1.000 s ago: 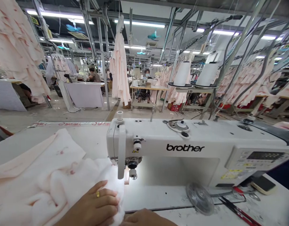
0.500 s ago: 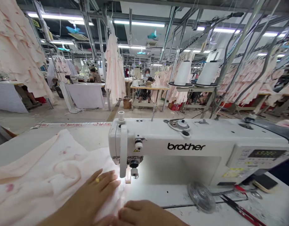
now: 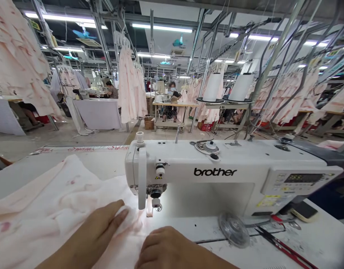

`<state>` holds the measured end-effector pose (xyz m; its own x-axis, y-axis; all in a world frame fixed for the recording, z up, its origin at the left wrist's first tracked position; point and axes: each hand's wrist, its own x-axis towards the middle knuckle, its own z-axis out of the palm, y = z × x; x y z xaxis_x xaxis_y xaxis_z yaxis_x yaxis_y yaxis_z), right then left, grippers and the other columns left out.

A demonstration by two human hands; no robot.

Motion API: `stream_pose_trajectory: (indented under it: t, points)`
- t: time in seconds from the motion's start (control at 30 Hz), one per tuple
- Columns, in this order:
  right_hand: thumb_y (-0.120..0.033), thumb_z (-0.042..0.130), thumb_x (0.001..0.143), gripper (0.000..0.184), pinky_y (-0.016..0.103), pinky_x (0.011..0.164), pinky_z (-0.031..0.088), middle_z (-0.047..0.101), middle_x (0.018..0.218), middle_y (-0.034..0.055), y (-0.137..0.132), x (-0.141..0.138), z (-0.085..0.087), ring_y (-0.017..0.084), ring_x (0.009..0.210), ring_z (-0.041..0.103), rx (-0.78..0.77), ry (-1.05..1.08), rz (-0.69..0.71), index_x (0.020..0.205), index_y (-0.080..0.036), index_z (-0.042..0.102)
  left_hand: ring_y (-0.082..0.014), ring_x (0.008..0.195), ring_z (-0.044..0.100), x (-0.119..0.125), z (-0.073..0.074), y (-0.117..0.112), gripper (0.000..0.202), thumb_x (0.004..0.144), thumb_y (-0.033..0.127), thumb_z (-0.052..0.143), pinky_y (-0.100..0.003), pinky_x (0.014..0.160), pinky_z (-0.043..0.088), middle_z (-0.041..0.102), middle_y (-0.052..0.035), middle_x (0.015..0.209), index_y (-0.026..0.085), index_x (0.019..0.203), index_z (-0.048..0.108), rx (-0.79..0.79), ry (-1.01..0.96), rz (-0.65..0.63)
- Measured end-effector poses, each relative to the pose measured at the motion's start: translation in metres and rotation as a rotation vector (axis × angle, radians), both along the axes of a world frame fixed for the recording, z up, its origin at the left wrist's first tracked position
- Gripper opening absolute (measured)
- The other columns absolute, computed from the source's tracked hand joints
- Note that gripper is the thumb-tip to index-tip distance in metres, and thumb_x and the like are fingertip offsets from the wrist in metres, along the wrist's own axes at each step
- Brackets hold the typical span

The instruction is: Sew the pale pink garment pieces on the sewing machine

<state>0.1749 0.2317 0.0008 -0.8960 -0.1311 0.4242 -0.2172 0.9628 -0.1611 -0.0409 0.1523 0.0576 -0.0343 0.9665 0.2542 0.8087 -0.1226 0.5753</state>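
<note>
A pale pink fabric piece [image 3: 57, 201] with small reddish prints spreads over the left of the sewing table, reaching under the needle area of a white sewing machine [image 3: 177, 160]. My left hand [image 3: 104, 224] is closed on a raised fold of this fabric, left of the lit needle area. Closer to me, my right hand [image 3: 163, 246] has its fingers curled at the fabric's right edge, closed on it; its fingertips are hidden. The presser foot is lost in the glare and behind machine parts.
Red-handled scissors [image 3: 284, 246] and a clear round plastic dish [image 3: 233, 229] lie right of my hands. White thread cones [image 3: 212, 87] stand behind the machine. Pink garments [image 3: 129, 82] hang beyond, and a masked person [image 3: 172, 93] sits at another table.
My left hand has drawn back from the needle, its flat fingers now closing on a lifted fold. My right hand has moved slightly up along the edge. The view has shifted a little right.
</note>
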Motion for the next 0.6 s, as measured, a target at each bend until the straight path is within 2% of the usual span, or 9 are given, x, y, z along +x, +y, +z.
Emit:
stream_pose_trajectory:
  t: [0.07, 0.17, 0.27, 0.33, 0.4, 0.47, 0.53, 0.6]
  points:
    - [-0.029, 0.035, 0.106, 0.029, 0.024, 0.072, 0.042, 0.071, 0.089, -0.0034, 0.001, -0.006, -0.004, 0.010, 0.082, 0.061, 0.018, 0.103, -0.046, 0.089, -0.020, 0.057, -0.0193, 0.063, 0.061, 0.005, 0.000, 0.003, 0.032, 0.090, 0.049, 0.053, -0.026, 0.060, 0.051, 0.065, 0.0013, 0.067, 0.022, 0.074, 0.060, -0.080, 0.016, -0.050]
    - [-0.039, 0.039, 0.104, 0.034, 0.028, 0.061, 0.038, 0.069, 0.075, -0.0026, -0.002, -0.014, -0.017, 0.013, 0.065, 0.058, 0.074, 0.283, -0.253, 0.082, -0.019, 0.056, -0.0216, 0.065, 0.063, 0.002, -0.014, 0.003, 0.020, 0.083, 0.042, 0.060, -0.028, 0.061, 0.051, 0.066, 0.0016, 0.068, 0.023, 0.078, 0.062, -0.091, 0.090, -0.025]
    - [-0.041, 0.048, 0.098, 0.026, 0.030, 0.058, 0.037, 0.070, 0.079, -0.0002, -0.006, -0.019, -0.030, 0.015, 0.063, 0.057, 0.102, 0.337, -0.449, 0.092, -0.018, 0.058, -0.0207, 0.070, 0.066, -0.010, -0.028, 0.001, 0.010, 0.082, 0.026, 0.056, -0.026, 0.062, 0.051, 0.068, 0.0015, 0.074, 0.025, 0.087, 0.065, 0.015, 0.195, 0.004]
    - [-0.039, 0.053, 0.094, 0.023, 0.031, 0.057, 0.037, 0.071, 0.084, 0.0012, -0.008, -0.020, -0.034, 0.017, 0.065, 0.057, 0.112, 0.312, -0.510, 0.101, -0.017, 0.058, -0.0194, 0.074, 0.066, -0.017, -0.033, 0.001, 0.022, 0.079, 0.017, 0.056, -0.026, 0.067, 0.052, 0.070, 0.0017, 0.081, 0.027, 0.096, 0.065, 0.135, 0.271, -0.072]
    - [-0.036, 0.055, 0.091, 0.025, 0.031, 0.062, 0.041, 0.072, 0.090, 0.0025, -0.009, -0.021, -0.032, 0.018, 0.069, 0.058, 0.086, 0.228, -0.520, 0.107, -0.017, 0.057, -0.0183, 0.073, 0.065, -0.020, -0.033, 0.002, 0.030, 0.078, 0.013, 0.056, -0.027, 0.072, 0.053, 0.069, 0.0020, 0.081, 0.027, 0.103, 0.064, 0.245, 0.322, -0.196]
    - [-0.030, 0.055, 0.089, 0.025, 0.030, 0.072, 0.045, 0.072, 0.096, 0.0028, -0.008, -0.021, -0.026, 0.019, 0.076, 0.059, 0.009, 0.100, -0.496, 0.110, -0.018, 0.056, -0.0184, 0.073, 0.064, -0.018, -0.030, 0.002, 0.027, 0.081, 0.013, 0.053, -0.028, 0.071, 0.052, 0.067, 0.0005, 0.080, 0.026, 0.102, 0.064, 0.314, 0.328, -0.281]
    - [-0.025, 0.056, 0.087, 0.019, 0.030, 0.079, 0.044, 0.071, 0.100, 0.0010, -0.006, -0.020, -0.017, 0.018, 0.080, 0.058, -0.059, -0.013, -0.449, 0.105, -0.020, 0.056, -0.0205, 0.084, 0.065, -0.014, -0.026, 0.003, 0.027, 0.082, 0.012, 0.050, -0.030, 0.076, 0.053, 0.068, -0.0028, 0.088, 0.025, 0.102, 0.063, 0.377, 0.310, -0.344]
    - [-0.023, 0.059, 0.085, 0.010, 0.029, 0.080, 0.043, 0.071, 0.097, -0.0019, -0.004, -0.019, -0.008, 0.016, 0.081, 0.057, -0.064, -0.090, -0.387, 0.094, -0.021, 0.057, -0.0210, 0.095, 0.065, -0.010, -0.024, 0.003, 0.029, 0.082, 0.011, 0.048, -0.031, 0.086, 0.052, 0.070, -0.0039, 0.097, 0.025, 0.104, 0.062, 0.419, 0.281, -0.420]
